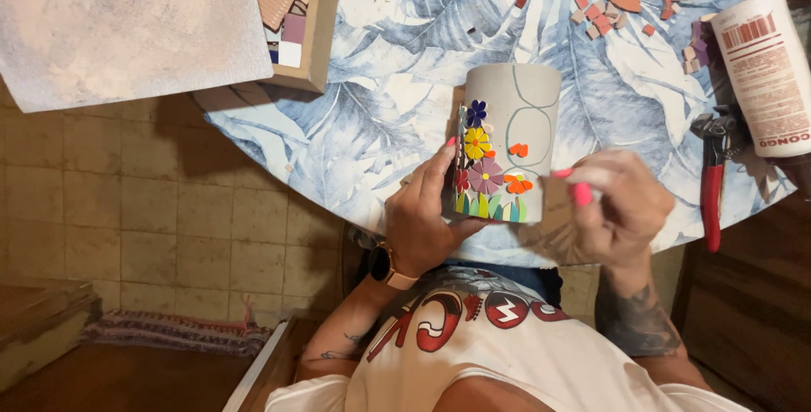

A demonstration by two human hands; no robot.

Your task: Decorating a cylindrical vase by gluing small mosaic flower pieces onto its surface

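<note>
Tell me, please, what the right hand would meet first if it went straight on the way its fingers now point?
Most likely the grey pot with flower mosaic, held by the left hand: the right hand points its fingertips leftward at it, close by. Depth is unclear.

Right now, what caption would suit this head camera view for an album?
Left hand steadies a grey cylindrical pot with colourful mosaic flowers while right hand hovers beside it.

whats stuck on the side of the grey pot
The grey pot bears mosaic flowers in blue, yellow and purple, orange pieces and green leaves along its base. The left hand covers the edge beside them; the far side is hidden.
</note>
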